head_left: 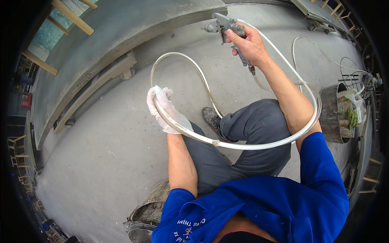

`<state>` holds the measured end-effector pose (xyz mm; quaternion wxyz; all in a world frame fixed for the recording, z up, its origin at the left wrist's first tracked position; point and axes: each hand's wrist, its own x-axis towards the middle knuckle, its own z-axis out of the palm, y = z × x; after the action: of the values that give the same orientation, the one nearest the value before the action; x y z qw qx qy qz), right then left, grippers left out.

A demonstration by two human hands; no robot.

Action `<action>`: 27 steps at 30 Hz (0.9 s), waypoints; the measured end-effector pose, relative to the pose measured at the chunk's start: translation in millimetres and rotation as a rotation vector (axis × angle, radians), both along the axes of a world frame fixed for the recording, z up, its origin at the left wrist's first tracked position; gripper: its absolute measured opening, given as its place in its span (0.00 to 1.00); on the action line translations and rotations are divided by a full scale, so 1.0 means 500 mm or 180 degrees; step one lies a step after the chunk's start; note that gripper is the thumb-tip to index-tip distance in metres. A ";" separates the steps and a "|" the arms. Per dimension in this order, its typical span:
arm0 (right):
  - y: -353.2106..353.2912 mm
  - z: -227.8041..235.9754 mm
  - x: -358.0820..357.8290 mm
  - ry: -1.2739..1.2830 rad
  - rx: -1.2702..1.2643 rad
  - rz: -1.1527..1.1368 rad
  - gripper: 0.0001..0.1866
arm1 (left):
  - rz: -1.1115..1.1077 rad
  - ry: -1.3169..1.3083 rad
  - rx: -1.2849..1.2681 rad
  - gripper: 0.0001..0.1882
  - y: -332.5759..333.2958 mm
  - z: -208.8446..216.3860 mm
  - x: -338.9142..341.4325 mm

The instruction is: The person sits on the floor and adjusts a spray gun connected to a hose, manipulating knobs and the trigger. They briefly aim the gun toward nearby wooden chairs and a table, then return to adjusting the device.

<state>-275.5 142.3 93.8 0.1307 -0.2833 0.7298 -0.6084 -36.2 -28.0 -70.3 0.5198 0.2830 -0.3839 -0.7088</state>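
Note:
My right hand [253, 46], bare, is wrapped round the grip of a grey metal spray gun [222, 25], held out ahead with its nozzle to the left. A white hose [263, 146] runs from the gun, loops over my right forearm and crosses in front of my legs. My left hand [164, 111] wears a thin translucent glove and is closed round this hose, together with a thinner, dirtier one beside it. Beyond that hand the hose [186, 54] arches up and drops to the floor near my shoe [211, 119].
A long grey slab [109, 36] on low supports curves along the upper left, with wooden legs [73, 17] standing on it. At the right is a stained bucket [332, 115] beside green material [351, 118] and tangled hoses [360, 81]. Another dirty bucket [152, 206] stands at my left side.

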 end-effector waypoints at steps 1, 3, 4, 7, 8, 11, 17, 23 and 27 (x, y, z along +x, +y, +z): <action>0.000 0.001 -0.001 -0.0027 -0.0015 0.0049 0.18 | -0.0004 0.0017 -0.0026 0.16 -0.001 0.000 0.000; 0.003 0.005 -0.002 -0.0175 0.0004 0.0031 0.18 | -0.0003 -0.0005 -0.0028 0.16 0.000 -0.001 0.000; 0.004 0.006 -0.003 -0.0263 0.0132 -0.0011 0.18 | 0.0004 -0.0042 -0.0006 0.16 0.000 0.000 0.001; 0.002 0.007 -0.006 -0.0462 0.0337 -0.0112 0.18 | -0.0061 -0.0045 0.0007 0.17 0.002 0.001 0.005; 0.001 0.007 -0.007 -0.0515 0.0400 -0.0161 0.18 | -0.0083 -0.0039 0.0009 0.17 0.002 0.002 0.005; -0.003 0.005 -0.011 -0.0635 0.0498 -0.0271 0.19 | -0.0026 -0.0076 -0.0025 0.17 0.004 0.003 0.005; -0.001 -0.012 -0.014 -0.0789 0.0571 -0.0408 0.20 | -0.0096 -0.0030 -0.0061 0.17 0.000 -0.001 0.009; 0.000 -0.021 -0.031 -0.0849 0.0750 -0.0427 0.22 | -0.0121 -0.0075 -0.0106 0.18 -0.004 -0.014 0.012; 0.003 -0.020 -0.032 -0.0843 0.0890 -0.0433 0.23 | -0.0177 -0.0020 -0.0158 0.19 -0.009 -0.024 0.014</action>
<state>-291.7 143.8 84.0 0.2222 -0.1301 0.8010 -0.5405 -29.4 -32.4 -82.1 0.5055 0.2614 -0.4107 -0.7123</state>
